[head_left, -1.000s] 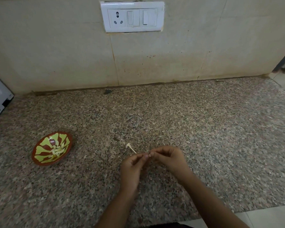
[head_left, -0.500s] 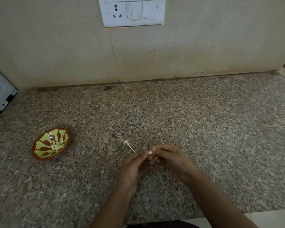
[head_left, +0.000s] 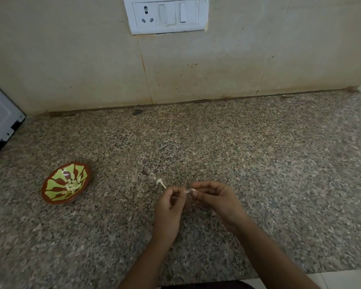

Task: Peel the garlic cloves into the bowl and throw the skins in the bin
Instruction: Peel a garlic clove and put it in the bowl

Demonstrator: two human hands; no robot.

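Red-brown bowl with yellow-green petal pattern; speckled grey-brown counter

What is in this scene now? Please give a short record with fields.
left hand: pinches garlic clove
right hand: pinches its other end
bowl: left on granite counter, holds peeled cloves
garlic stem: lies on counter, beyond left hand
bin: not in view

Left hand and right hand around, seemingly, one garlic clove
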